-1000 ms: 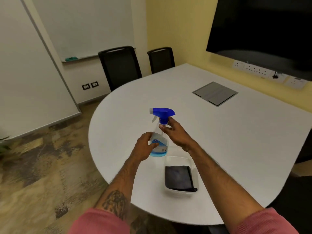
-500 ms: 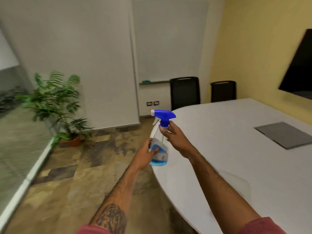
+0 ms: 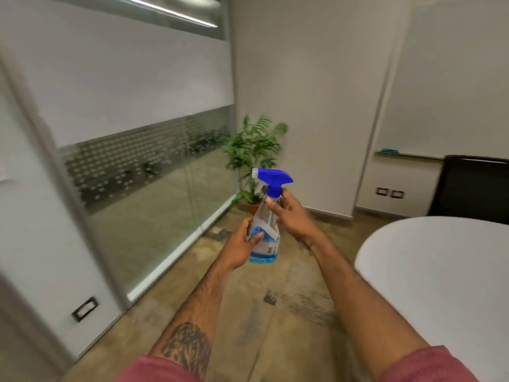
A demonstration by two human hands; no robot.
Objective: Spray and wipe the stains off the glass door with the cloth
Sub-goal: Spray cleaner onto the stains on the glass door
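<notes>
A clear spray bottle (image 3: 266,230) with a blue trigger head and a little blue liquid at the bottom is held upright in mid-air, over the floor. My left hand (image 3: 242,244) grips its lower body around the label. My right hand (image 3: 289,213) holds its neck just under the blue head. The nozzle points left toward the glass wall (image 3: 154,188), which has a frosted upper band and a dotted strip. The cloth is out of view.
A white round-ended table (image 3: 440,271) fills the lower right. A potted plant (image 3: 253,158) stands in the corner by the glass. A black chair (image 3: 473,188) is at the far right. Wall sockets (image 3: 389,193) sit low on the back wall.
The view has swung left from the table to the glass wall. Both hands carried the bottle off the table with the same hold. The tray with the cloth has left the view.
</notes>
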